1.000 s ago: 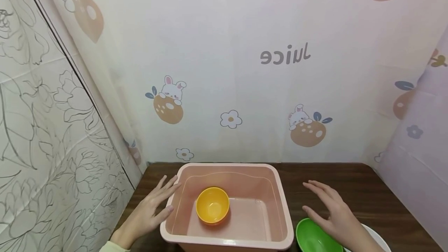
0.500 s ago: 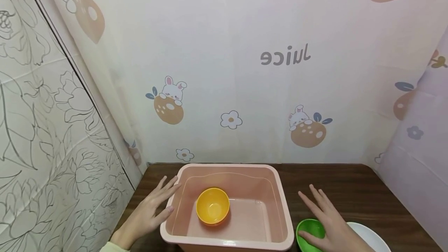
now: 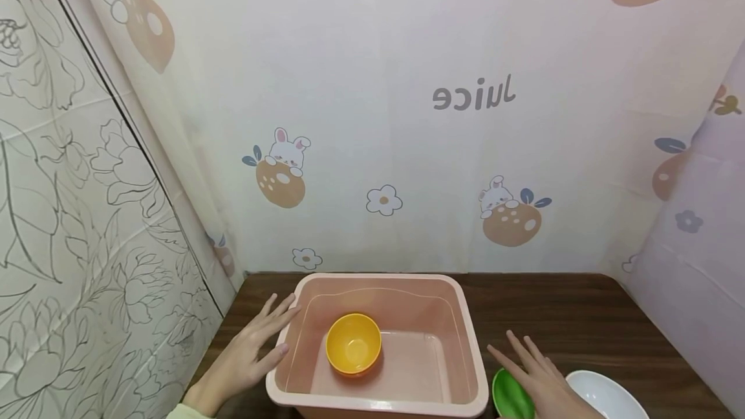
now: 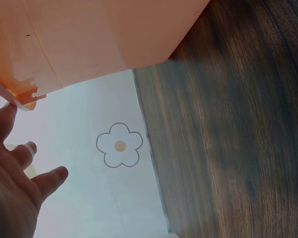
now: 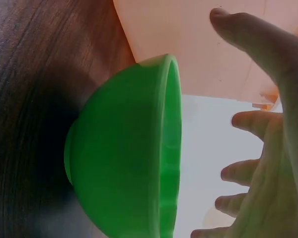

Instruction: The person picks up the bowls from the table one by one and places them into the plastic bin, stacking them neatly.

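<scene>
A pink plastic tub (image 3: 384, 280) stands on the dark wooden table, with a yellow bowl (image 3: 354, 345) inside, left of its middle. My left hand (image 3: 249, 349) rests its spread fingertips on the tub's left rim. Over a green bowl (image 3: 509, 396), right of the tub, hovers my right hand (image 3: 544, 385) with fingers spread and holding nothing. In the right wrist view the green bowl (image 5: 121, 148) sits upright on the table, and a gap separates it from the fingers (image 5: 241, 171). The hand covers part of this bowl in the head view.
To the right of the green bowl is a white bowl (image 3: 608, 396), partly cut off by the frame. A printed curtain (image 3: 384, 115) hangs behind the table (image 3: 559, 302). Another curtain with flower outlines (image 3: 87, 212) borders the left side.
My right hand has come lower and toward the front over the green bowl, uncovering more of the white bowl. The left hand and the tub stay where they were.
</scene>
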The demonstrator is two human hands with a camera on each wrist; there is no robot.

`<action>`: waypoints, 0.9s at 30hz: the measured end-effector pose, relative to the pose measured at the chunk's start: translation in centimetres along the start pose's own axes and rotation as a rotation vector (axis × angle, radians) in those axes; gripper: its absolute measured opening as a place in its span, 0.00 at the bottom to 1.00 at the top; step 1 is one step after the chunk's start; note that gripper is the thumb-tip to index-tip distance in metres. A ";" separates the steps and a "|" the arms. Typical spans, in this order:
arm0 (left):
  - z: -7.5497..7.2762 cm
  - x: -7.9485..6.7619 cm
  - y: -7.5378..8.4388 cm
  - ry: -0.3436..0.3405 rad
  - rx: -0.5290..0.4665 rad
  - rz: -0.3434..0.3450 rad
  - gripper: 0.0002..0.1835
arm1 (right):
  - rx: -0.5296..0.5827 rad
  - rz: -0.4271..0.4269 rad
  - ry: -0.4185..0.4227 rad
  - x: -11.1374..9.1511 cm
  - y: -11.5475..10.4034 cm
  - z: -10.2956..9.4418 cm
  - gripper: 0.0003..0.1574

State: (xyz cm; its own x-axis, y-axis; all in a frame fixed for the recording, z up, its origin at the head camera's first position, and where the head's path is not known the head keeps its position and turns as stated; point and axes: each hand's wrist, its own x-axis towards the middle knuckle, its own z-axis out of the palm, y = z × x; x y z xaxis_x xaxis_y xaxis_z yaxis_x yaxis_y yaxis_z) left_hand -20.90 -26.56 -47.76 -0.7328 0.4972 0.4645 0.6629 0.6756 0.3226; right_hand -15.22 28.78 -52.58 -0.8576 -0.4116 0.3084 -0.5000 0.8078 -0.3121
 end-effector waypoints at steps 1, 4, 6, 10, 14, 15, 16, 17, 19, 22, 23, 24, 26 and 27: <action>0.0 0.0 0.0 0.000 -0.001 -0.001 0.33 | 0.002 -0.001 -0.013 0.0 0.1 0.0 0.68; 0.0 0.0 0.0 0.002 -0.004 -0.001 0.33 | -0.003 -0.013 -0.038 0.0 0.4 -0.1 0.69; 0.0 0.0 0.0 0.006 -0.004 0.001 0.33 | -0.004 -0.021 -0.050 0.1 0.5 -0.2 0.67; 0.1 0.0 -0.1 0.009 0.001 -0.001 0.33 | 0.017 -0.012 -0.096 0.1 0.7 -0.3 0.64; 0.1 -0.2 -0.1 0.007 -0.001 -0.004 0.33 | 0.071 0.029 -0.190 -0.1 1.3 0.2 0.57; 0.1 -0.2 -0.1 0.006 -0.001 -0.004 0.33 | 0.087 0.039 -0.211 -0.2 1.6 0.4 0.56; 0.1 -0.2 -0.1 0.004 -0.002 -0.003 0.33 | 0.102 0.044 -0.229 -0.3 1.8 0.6 0.54; 0.1 -0.2 -0.1 0.002 -0.002 -0.002 0.33 | 0.120 0.058 -0.248 -0.4 1.9 0.8 0.53; 0.0 -0.2 -0.1 0.000 -0.001 0.001 0.33 | 0.152 0.081 -0.275 -0.5 2.1 1.1 0.52; 0.0 -0.2 -0.2 0.002 0.001 0.005 0.33 | 0.184 0.115 -0.309 -0.4 1.9 1.0 0.51; 0.0 -0.2 -0.2 0.004 0.002 0.006 0.33 | 0.193 0.125 -0.323 -0.3 1.8 1.0 0.50; 0.0 -0.2 -0.2 0.005 0.003 0.006 0.33 | 0.199 0.132 -0.336 -0.3 1.7 0.9 0.49; 0.1 -0.2 -0.2 0.008 0.003 0.006 0.33 | 0.201 0.138 -0.364 -0.2 1.7 0.7 0.46; 0.1 -0.2 -0.2 0.008 0.004 0.004 0.33 | 0.204 0.148 -0.379 -0.1 1.6 0.7 0.45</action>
State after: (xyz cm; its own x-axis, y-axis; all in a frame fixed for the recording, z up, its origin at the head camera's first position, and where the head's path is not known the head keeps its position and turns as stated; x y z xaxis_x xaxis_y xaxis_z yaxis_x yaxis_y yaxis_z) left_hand -20.92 -26.79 -48.00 -0.7292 0.4955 0.4719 0.6650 0.6758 0.3181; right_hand -16.02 29.86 -53.76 -0.8862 -0.4541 -0.0919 -0.3497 0.7857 -0.5102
